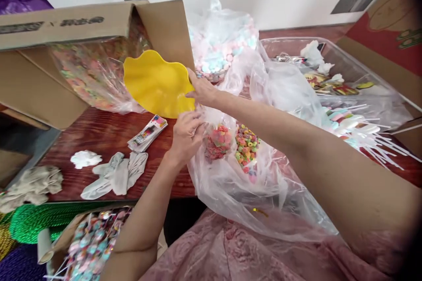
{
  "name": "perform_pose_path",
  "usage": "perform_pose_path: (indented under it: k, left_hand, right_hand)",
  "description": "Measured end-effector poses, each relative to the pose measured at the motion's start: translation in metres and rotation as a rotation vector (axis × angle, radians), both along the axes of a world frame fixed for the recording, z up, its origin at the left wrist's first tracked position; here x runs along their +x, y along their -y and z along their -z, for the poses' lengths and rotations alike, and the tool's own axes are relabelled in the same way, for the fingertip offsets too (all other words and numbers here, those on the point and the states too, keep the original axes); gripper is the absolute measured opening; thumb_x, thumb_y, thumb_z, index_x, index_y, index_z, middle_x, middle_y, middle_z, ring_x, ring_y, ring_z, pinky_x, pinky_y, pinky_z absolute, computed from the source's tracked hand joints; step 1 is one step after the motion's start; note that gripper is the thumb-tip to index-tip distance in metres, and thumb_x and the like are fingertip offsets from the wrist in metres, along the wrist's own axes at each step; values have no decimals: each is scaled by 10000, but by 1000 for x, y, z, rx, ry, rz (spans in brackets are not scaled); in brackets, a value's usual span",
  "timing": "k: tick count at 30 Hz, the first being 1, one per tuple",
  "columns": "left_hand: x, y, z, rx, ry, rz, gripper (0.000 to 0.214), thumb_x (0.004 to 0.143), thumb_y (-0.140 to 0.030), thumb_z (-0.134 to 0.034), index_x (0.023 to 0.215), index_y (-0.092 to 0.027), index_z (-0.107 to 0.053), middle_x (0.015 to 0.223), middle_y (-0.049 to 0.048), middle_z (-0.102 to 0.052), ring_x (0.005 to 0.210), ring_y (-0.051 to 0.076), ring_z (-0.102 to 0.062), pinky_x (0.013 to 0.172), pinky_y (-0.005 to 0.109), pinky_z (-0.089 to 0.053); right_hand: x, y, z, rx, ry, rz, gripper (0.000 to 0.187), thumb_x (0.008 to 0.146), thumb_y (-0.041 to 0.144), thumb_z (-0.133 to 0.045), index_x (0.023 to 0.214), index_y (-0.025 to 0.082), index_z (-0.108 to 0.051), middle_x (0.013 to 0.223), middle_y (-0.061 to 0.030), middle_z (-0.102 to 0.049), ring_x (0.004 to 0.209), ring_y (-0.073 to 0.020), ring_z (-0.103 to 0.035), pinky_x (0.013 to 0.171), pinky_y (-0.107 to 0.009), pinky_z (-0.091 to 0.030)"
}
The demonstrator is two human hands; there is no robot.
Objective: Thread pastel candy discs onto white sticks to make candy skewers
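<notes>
My right hand (201,90) grips the rim of a yellow wavy-edged bowl (156,83) and holds it tilted toward the open cardboard box (82,22). That box holds a clear bag of colourful ring candies (92,74). My left hand (186,134) is closed on the edge of a clear plastic bag (237,184) on the table's near edge. Inside this bag lie red sugared gummies (217,140) and colourful ring candies (246,144).
A clear bag of pink and blue marshmallows (220,48) sits behind. A clear bin (346,66) at right holds wrapped sweets and lollipop sticks (362,134). Grey gloves (115,175), a small packet (148,134) and white paper (85,158) lie on the red wooden table (99,136). Lollipops (92,241) fill a box below.
</notes>
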State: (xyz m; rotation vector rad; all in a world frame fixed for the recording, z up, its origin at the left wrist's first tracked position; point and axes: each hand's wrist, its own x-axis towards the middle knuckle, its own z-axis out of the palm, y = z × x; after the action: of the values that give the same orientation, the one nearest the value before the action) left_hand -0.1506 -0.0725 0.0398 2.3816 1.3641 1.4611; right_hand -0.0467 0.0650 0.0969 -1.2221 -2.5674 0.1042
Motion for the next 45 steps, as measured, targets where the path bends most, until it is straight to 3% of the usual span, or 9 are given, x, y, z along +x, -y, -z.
perform_pose_path:
  k: [3, 6, 8, 11, 14, 18, 28, 38, 45]
  left_hand:
    - [8, 24, -18, 67, -55, 38, 92, 868, -190, -636, 862, -163, -723, 1007, 95, -741, 979, 208, -660, 918, 391, -531]
    - [29, 44, -28, -83, -16, 258, 87, 879, -160, -618, 870, -167, -704, 885, 49, -745, 835, 146, -672, 789, 282, -542]
    - [48, 47, -27, -266, -64, 383, 133, 885, -138, -583, 817, -166, -693, 773, 18, -723, 734, 120, -657, 719, 248, -523]
    - [74, 39, -20, -512, -374, 365, 173, 847, -136, -572, 711, -155, -678, 708, 37, -694, 731, 163, -651, 728, 294, -517]
    - [91, 34, -11, -671, -699, 225, 137, 818, -164, -575, 793, -139, -707, 866, 109, -718, 880, 251, -677, 798, 372, -531]
    - [100, 40, -3, -734, -865, 139, 249, 841, -149, -520, 983, -133, -725, 1034, 137, -708, 968, 291, -687, 830, 407, -544]
    - [90, 38, 24, -692, -614, 127, 183, 850, -188, -562, 952, -159, -711, 944, 89, -727, 918, 236, -678, 862, 375, -535]
    - [99, 32, 16, -754, -627, 157, 208, 861, -157, -503, 904, -176, -705, 908, 74, -719, 864, 215, -668, 810, 345, -524]
    - [102, 35, 20, -711, -687, 151, 209, 815, -90, -497, 883, -154, -684, 874, 84, -699, 806, 211, -652, 725, 319, -510]
  right_hand:
    - [38, 12, -9, 33, -81, 67, 688, 931, 206, -556, 1537, 133, -238, 1287, -150, -601, 1125, -276, -604, 955, -391, -461]
    - [103, 45, -10, 51, -142, 100, 346, 919, 136, -454, 1216, 175, -627, 1072, -91, -686, 975, -240, -636, 903, -370, -466]
    - [144, 74, 4, -146, -113, 29, 242, 868, 116, -465, 866, 174, -700, 818, -56, -691, 772, -199, -633, 747, -320, -472]
    - [179, 112, 38, -447, 25, -78, 197, 803, 96, -504, 748, 166, -680, 693, -22, -649, 642, -148, -575, 633, -269, -412]
    - [183, 134, 68, -442, 115, -104, 207, 827, 140, -544, 947, 157, -713, 815, -55, -656, 726, -161, -562, 646, -268, -358]
    - [171, 136, 82, -405, 147, -127, 295, 856, 215, -591, 1132, 220, -695, 866, -67, -610, 804, -192, -526, 635, -270, -291]
    - [182, 121, 87, -416, 15, -207, 179, 757, 56, -514, 771, 172, -649, 803, -66, -615, 735, -164, -520, 689, -291, -347]
    - [200, 105, 71, -728, -314, -127, 156, 723, 194, -526, 758, 168, -677, 658, 5, -602, 596, -132, -507, 559, -248, -390]
    - [193, 111, 64, -561, -252, -145, 155, 772, 152, -529, 771, 163, -683, 716, -23, -640, 652, -140, -530, 642, -266, -383]
